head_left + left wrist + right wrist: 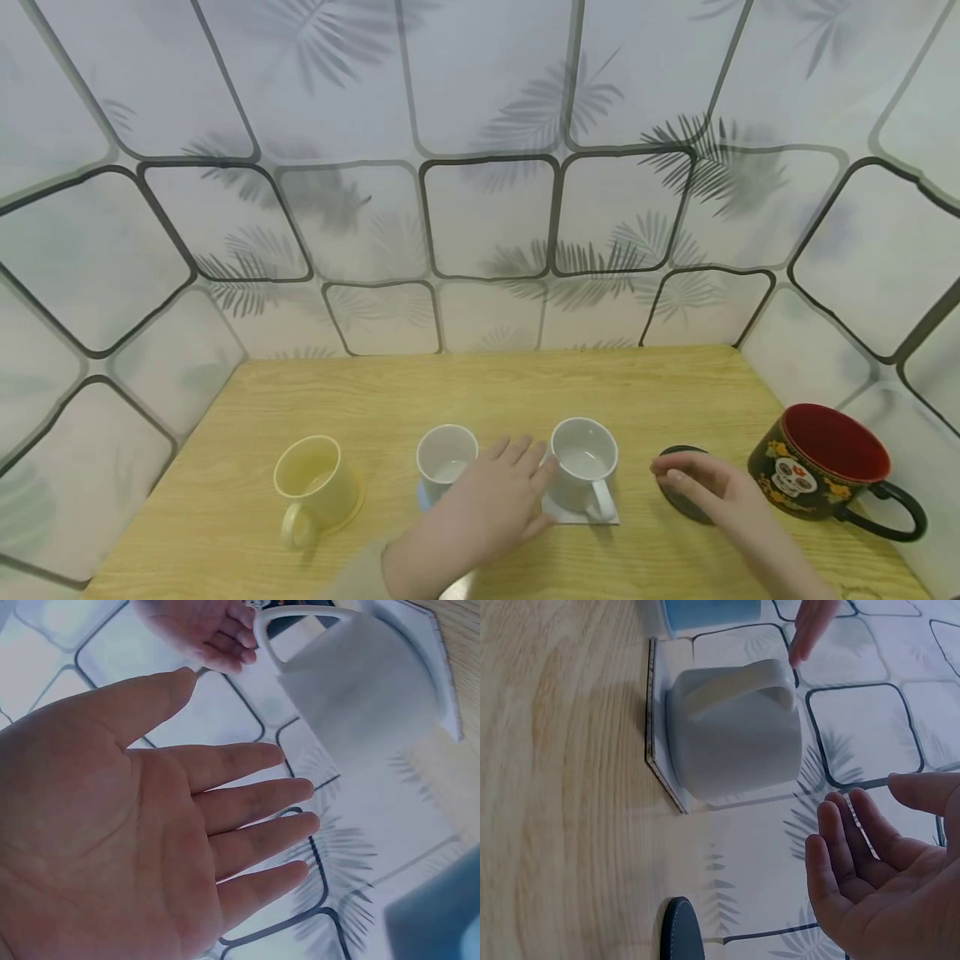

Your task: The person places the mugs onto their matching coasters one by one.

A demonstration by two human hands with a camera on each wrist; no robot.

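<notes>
My left hand (487,512) hovers with fingers straight and spread between a blue mug with a white inside (442,454) and a white mug (581,458). It holds nothing, as its bare palm in the left wrist view shows. Part of the blue mug and its blue coaster (423,496) is hidden behind that hand. The white mug stands upright on a white square coaster (558,512), handle toward me. Above a round black coaster (686,504) is my right hand (720,496), its fingers loosely bent and nothing between them.
On the left a yellow mug (330,492) stands on a yellow coaster (358,500). A large black mug with a skull pattern and red inside (813,475) is at the right, its handle pointing right. Patterned fabric (487,217) walls the wooden table (450,383) at back and sides.
</notes>
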